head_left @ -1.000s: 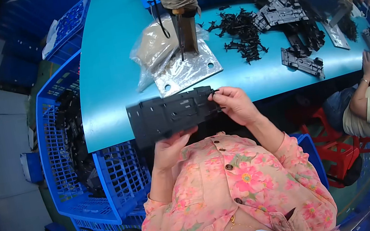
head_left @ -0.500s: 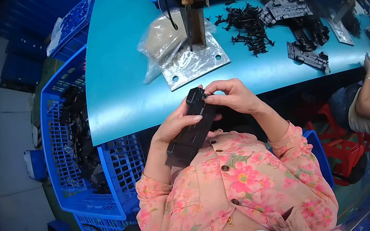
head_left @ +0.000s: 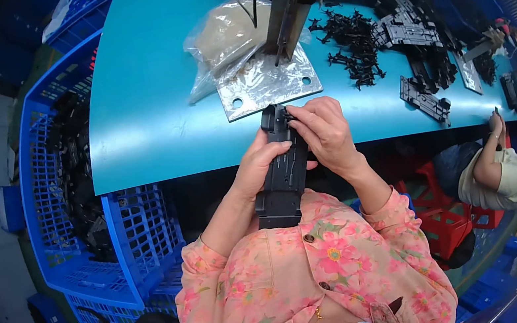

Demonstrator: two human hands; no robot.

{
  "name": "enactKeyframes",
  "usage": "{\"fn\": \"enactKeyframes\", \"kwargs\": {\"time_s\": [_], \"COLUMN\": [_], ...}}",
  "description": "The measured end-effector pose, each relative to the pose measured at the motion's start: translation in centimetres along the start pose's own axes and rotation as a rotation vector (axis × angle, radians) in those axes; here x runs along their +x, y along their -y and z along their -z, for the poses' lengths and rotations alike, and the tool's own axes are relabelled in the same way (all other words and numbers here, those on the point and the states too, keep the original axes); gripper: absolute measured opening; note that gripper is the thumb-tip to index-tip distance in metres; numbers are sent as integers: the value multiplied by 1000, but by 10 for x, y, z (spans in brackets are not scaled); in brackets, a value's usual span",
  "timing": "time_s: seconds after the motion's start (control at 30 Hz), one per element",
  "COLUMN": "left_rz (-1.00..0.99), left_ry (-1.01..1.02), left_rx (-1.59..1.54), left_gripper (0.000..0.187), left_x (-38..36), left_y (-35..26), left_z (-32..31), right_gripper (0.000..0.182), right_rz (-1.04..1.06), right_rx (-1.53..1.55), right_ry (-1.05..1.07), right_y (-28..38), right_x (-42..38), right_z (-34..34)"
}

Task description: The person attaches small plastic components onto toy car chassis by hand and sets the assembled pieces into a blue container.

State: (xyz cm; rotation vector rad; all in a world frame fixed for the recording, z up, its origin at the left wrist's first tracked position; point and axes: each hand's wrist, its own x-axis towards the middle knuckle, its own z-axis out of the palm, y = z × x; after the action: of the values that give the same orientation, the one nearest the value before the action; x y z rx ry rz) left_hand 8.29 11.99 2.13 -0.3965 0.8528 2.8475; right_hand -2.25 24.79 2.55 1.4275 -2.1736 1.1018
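Note:
A long black plastic housing point(head_left: 281, 178) is held in front of the chest, its far end near the table edge. My left hand point(head_left: 257, 167) is closed around its left side, thumb lying across the top face. At the far right corner of the housing, my right hand point(head_left: 327, 134) is pinched closed. Something small and dark shows at those fingertips, too small and covered to name. Just beyond the hands stands a bench fixture: a metal base plate point(head_left: 249, 96) with an upright post point(head_left: 283, 24) and a thin rod-like tool with a wooden handle tied on top.
A clear plastic bag point(head_left: 223, 36) lies behind the plate. Small black parts point(head_left: 352, 47) are heaped on the turquoise table point(head_left: 146, 78), beside larger black pieces point(head_left: 423, 99). A blue crate point(head_left: 121, 249) of black parts stands left. A co-worker point(head_left: 497, 172) sits at right, near red stools point(head_left: 426, 210).
The housing has turned from a slant to nearly straight away from me. My right fingers are more curled together at its far corner. The whole view has shifted and tilted slightly.

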Motion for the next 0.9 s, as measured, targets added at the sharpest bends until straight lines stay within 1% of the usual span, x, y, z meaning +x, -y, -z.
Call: {"fn": "enactKeyframes", "kwargs": {"time_s": [0.07,0.17,0.27,0.37,0.57,0.9], "left_rz": [-43,-44,-23,-16,-9,-19], "left_ry": [3,22,39,40,78,82], "left_rx": [10,13,-1,40,43,43], "left_gripper": [47,48,49,50,51,49], "left_x": [7,12,16,18,22,27], "left_y": [4,4,4,-2,-2,1], "left_z": [5,9,7,1,1,2], "right_gripper": [22,22,21,21,22,24], "right_rz": [-6,-24,-58,-28,-22,10], "right_rx": [-5,53,83,34,30,26], "right_ry": [0,12,-20,-51,-65,-104], "right_y": [-2,-3,-7,-10,-14,-17], "right_x": [0,1,1,2,0,-1], "right_z": [-3,-3,-4,-3,-2,-3]}}
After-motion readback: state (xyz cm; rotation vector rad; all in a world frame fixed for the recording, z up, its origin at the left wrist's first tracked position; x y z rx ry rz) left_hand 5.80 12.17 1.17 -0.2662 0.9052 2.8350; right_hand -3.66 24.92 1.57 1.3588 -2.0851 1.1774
